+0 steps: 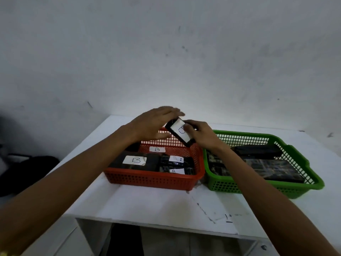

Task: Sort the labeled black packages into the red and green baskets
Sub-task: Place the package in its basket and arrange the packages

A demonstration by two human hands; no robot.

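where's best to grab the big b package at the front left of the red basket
From above: the big B package lies flat, label up, hemmed by the red basket wall in front and a neighbouring package. Grip its far edge, which looks freest.

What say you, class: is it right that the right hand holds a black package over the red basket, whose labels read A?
No: head view, the labels in the red basket read B, not A. The right hand does hold the black package over it.

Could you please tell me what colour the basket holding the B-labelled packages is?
The basket is red, seen best in the head view.
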